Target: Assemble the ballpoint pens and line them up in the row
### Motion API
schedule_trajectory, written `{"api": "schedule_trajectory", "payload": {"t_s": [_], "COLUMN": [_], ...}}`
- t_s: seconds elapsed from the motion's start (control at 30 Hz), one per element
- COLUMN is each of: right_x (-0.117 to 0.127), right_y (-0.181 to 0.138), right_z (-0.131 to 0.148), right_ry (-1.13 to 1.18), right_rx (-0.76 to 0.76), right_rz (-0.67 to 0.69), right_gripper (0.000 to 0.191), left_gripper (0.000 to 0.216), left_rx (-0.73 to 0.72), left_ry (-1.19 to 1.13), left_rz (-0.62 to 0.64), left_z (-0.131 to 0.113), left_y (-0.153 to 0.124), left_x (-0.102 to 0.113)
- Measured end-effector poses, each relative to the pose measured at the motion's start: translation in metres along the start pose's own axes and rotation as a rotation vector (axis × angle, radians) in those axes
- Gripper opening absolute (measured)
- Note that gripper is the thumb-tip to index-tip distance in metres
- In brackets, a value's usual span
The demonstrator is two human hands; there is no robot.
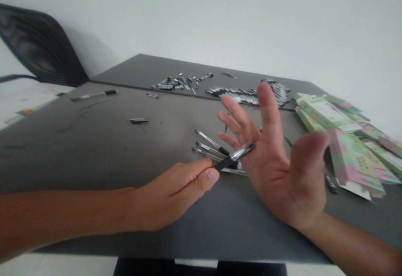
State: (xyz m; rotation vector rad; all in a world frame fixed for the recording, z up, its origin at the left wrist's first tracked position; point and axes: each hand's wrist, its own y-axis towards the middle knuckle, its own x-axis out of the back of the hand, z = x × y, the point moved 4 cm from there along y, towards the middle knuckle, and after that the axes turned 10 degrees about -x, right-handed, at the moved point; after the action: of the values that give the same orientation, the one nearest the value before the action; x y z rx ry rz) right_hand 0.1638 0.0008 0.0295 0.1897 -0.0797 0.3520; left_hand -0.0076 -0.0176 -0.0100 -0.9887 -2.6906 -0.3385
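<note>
My left hand is closed on a pen with a clear barrel and a black grip section. The pen points up and to the right, its far end close to the palm of my right hand. That right hand is open, palm turned up, thumb and fingers spread; whether the pen's end touches it I cannot tell. Behind and below the held pen, several clear pens with black ends lie loosely fanned on the dark table, partly hidden by my hands.
A row of many pens lies at the back, with a pile of pen parts left of it. Printed cardboard boxes are stacked flat at right. A lone pen lies far left, near a mesh chair. A wall stands behind.
</note>
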Motion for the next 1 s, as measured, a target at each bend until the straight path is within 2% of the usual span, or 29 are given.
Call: {"api": "schedule_trajectory", "payload": {"t_s": [0.03, 0.1, 0.17, 0.23, 0.37, 0.43, 0.5, 0.63, 0.7, 0.77, 0.83, 0.9, 1.0], "right_x": [0.002, 0.002, -0.002, -0.005, -0.008, -0.006, 0.004, 0.056, 0.090, 0.127, 0.167, 0.208, 0.271], "right_y": [0.001, 0.004, 0.006, 0.007, 0.009, 0.011, 0.015, 0.029, 0.041, 0.059, 0.083, 0.109, 0.146], "right_z": [-0.003, -0.009, -0.012, -0.011, -0.002, 0.000, 0.005, 0.032, 0.049, 0.063, 0.068, 0.065, 0.048], "right_ry": [-0.001, -0.054, -0.141, -0.195, -0.163, -0.144, -0.088, 0.076, 0.052, -0.101, -0.382, -0.718, -0.904], "right_rx": [0.000, -0.009, 0.011, 0.060, 0.120, 0.075, 0.027, 0.130, 0.174, 0.145, 0.054, -0.047, -0.181], "right_rz": [-0.006, 0.068, 0.202, 0.274, 0.251, 0.228, 0.126, -0.199, -0.301, -0.364, -0.400, -0.429, -0.439], "right_gripper": [0.071, 0.071, 0.057, 0.041, 0.026, 0.022, 0.025, 0.023, 0.025, 0.034, 0.047, 0.061, 0.062], "left_gripper": [0.047, 0.050, 0.053, 0.056, 0.061, 0.065, 0.068, 0.071, 0.074, 0.078, 0.081, 0.081, 0.075], "left_rx": [0.002, -0.007, -0.027, -0.021, 0.062, 0.064, 0.031, -0.018, -0.008, -0.006, 0.004, 0.037, 0.101], "left_ry": [-0.061, -0.219, -0.334, -0.367, -0.440, -0.503, -0.565, -0.672, -0.713, -0.725, -0.695, -0.659, -0.608], "left_rz": [-0.043, -0.121, -0.170, -0.176, -0.133, -0.125, -0.112, -0.090, -0.056, -0.107, -0.119, -0.089, -0.075], "left_z": [0.002, 0.007, 0.010, 0.011, 0.020, 0.027, 0.036, 0.056, 0.065, 0.071, 0.074, 0.074, 0.070], "left_y": [0.000, 0.000, 0.000, 0.000, 0.000, 0.002, 0.006, 0.016, 0.019, 0.019, 0.018, 0.015, 0.008], "left_x": [0.000, -0.001, -0.003, -0.005, -0.011, -0.014, -0.016, -0.020, -0.023, -0.022, -0.019, -0.014, -0.002]}}
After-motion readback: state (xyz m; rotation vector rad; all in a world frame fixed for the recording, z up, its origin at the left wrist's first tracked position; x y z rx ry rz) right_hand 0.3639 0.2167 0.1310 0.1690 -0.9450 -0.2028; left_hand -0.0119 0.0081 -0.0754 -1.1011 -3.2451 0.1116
